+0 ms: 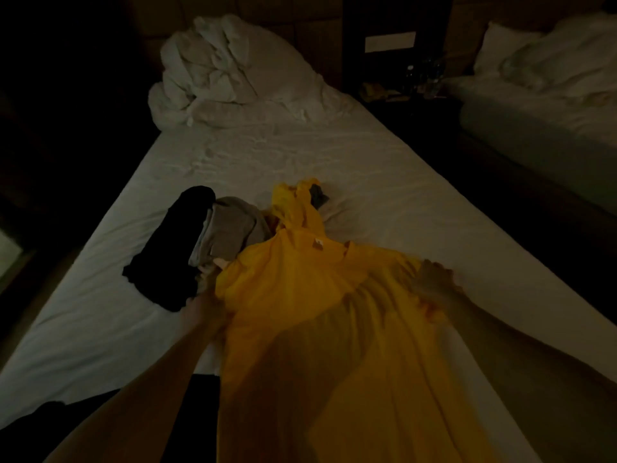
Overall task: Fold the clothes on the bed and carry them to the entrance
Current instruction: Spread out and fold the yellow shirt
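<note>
Yellow garment point(310, 295) flat on bed point(384, 202) between hands, left hand point(200, 312) and right hand point(434, 279) gripping its edges.

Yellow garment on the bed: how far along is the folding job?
Early. The black garment and grey garment lie bunched, not clearly folded. In hand: left hand and right hand are at the yellow garment, spread on the bed. Folding and carrying remain.

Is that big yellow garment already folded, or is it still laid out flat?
Spread, not folded: the yellow garment lies open on the bed, left hand and right hand at its two sides.
</note>
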Action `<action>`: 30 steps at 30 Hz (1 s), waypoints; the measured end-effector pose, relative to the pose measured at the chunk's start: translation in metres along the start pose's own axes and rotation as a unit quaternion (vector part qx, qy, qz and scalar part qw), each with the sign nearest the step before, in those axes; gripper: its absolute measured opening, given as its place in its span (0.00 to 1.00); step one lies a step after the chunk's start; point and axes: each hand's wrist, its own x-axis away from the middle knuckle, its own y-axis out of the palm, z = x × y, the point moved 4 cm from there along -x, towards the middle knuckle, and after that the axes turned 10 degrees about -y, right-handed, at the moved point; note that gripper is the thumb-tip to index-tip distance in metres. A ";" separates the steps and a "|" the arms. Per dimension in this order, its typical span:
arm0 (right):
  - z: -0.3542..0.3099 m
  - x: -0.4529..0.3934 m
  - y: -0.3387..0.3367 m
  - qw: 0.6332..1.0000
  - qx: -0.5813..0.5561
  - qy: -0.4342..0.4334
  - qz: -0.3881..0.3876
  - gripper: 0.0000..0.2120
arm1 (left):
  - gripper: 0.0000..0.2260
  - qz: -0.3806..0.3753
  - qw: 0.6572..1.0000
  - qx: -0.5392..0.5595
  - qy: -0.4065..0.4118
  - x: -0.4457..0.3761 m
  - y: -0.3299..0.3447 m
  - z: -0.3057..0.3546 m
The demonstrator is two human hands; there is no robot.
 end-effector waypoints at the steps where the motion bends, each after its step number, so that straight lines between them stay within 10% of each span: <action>1: 0.006 0.005 0.001 1.000 0.002 0.013 0.004 0.22 | 0.13 -0.026 1.000 0.002 0.013 0.000 0.006 -0.003; 6: 0.018 0.016 -0.002 0.997 -0.001 0.073 0.037 0.22 | 0.05 -0.155 0.963 0.218 0.029 0.019 0.003 0.011; 12: 0.026 0.012 -0.017 0.990 -0.115 0.047 0.062 0.30 | 0.05 -0.043 0.919 0.388 -0.049 0.007 -0.028 -0.002; 16: 0.014 0.012 -0.043 0.955 -0.281 0.010 0.094 0.27 | 0.04 -0.117 0.879 0.451 -0.107 0.004 -0.036 -0.013; 21: -0.029 0.014 -0.051 0.901 -0.429 0.009 0.057 0.53 | 0.23 -0.214 0.873 0.428 -0.095 -0.023 -0.033 -0.034; 25: -0.080 0.017 -0.026 0.895 -0.441 0.001 0.064 0.24 | 0.12 -0.023 0.965 0.260 0.033 0.010 -0.075 -0.010; 30: -0.139 0.045 0.026 0.834 -0.543 -0.010 -0.097 0.04 | 0.27 0.051 0.987 0.100 0.115 0.020 -0.089 0.034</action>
